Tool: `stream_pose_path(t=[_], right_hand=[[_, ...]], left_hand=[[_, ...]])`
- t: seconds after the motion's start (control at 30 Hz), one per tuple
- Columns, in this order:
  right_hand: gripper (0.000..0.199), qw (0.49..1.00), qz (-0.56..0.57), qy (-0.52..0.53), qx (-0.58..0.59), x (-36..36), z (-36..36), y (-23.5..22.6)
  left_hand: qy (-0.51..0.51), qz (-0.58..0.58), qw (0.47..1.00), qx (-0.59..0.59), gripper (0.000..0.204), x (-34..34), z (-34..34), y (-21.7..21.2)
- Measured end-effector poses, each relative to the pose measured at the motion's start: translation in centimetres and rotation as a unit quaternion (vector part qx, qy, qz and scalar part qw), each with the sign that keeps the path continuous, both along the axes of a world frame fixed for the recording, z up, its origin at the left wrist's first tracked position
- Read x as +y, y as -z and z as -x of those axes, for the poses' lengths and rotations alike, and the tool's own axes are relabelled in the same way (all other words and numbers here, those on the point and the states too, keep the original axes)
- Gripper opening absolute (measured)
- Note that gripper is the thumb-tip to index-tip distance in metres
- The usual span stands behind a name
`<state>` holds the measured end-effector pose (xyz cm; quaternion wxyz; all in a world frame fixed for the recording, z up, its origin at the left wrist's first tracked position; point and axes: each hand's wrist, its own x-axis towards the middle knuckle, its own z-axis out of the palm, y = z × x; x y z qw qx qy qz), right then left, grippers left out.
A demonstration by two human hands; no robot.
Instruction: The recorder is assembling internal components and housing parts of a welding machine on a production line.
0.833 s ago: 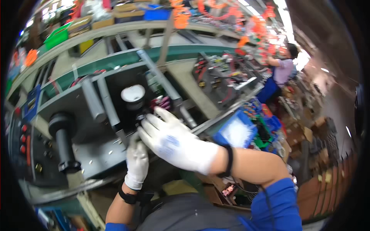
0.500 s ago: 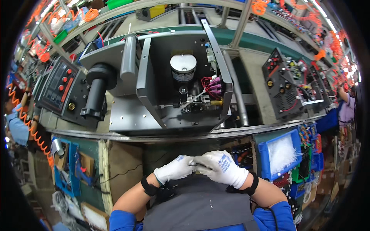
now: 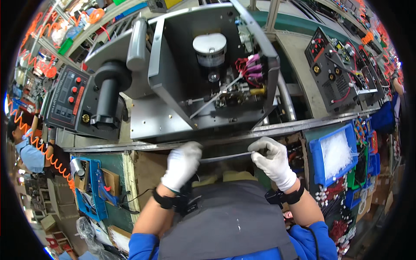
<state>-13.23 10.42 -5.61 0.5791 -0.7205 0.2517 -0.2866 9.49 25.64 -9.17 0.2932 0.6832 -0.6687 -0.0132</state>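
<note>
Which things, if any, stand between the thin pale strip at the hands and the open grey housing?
In the picture, the bench's metal front edge runs between the thin pale strip, which spans the gap from left hand to right hand, and the open grey housing. Nothing else visible stands in between.

the person's left hand (image 3: 184,164) and right hand (image 3: 273,161) are showing plain white in fabric gloves, and a thin, flat strip (image 3: 225,156) is gleaming pale whitish-grey between them. black wristbands (image 3: 164,200) are setting off blue cloth sleeves (image 3: 141,247) and a dark grey apron (image 3: 229,212). ahead of me, the boxy grey metal housing (image 3: 158,123) is framing a white-topped cylinder (image 3: 209,44) and purple-sleeved connectors (image 3: 255,71). round red knobs (image 3: 71,99) are dotting a black panel (image 3: 65,112); a coiled hose (image 3: 43,151) is glowing orange.
</note>
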Motion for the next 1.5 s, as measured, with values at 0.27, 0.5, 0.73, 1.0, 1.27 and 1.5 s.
stream_pose_path(t=[0.27, 0.5, 0.73, 1.0, 1.27, 1.5], right_hand=[[0.017, 0.999, 0.019, 0.033, 0.038, 3.7, -2.7, 3.1], [0.038, 0.888, 0.387, -0.107, 0.224, 3.0, -1.7, 6.4], [0.026, 0.989, -0.113, 0.045, 0.083, -0.1, 2.6, 11.7], [0.038, 0.962, -0.257, -0.068, 0.055, -0.8, 1.8, 11.1], [0.04, 0.949, -0.292, -0.079, 0.093, -1.0, -2.4, 13.2], [0.045, 0.951, -0.301, -0.061, 0.031, -0.6, -7.8, 13.1]], left_hand=[[0.009, -0.342, 0.857, 0.386, 0.032, 0.1, 1.4, -3.0], [0.026, -0.387, 0.761, 0.52, 0.038, -2.0, 1.7, -0.4], [0.01, 0.039, 0.545, 0.837, 0.017, -6.5, -0.8, 8.6], [-0.05, 0.101, 0.619, 0.777, 0.008, -6.9, 0.5, 10.2], [0.013, 0.024, 0.525, 0.851, 0.012, -5.4, 1.4, 5.5], [-0.09, 0.006, 0.553, 0.828, 0.014, -5.1, 1.9, 4.3]])
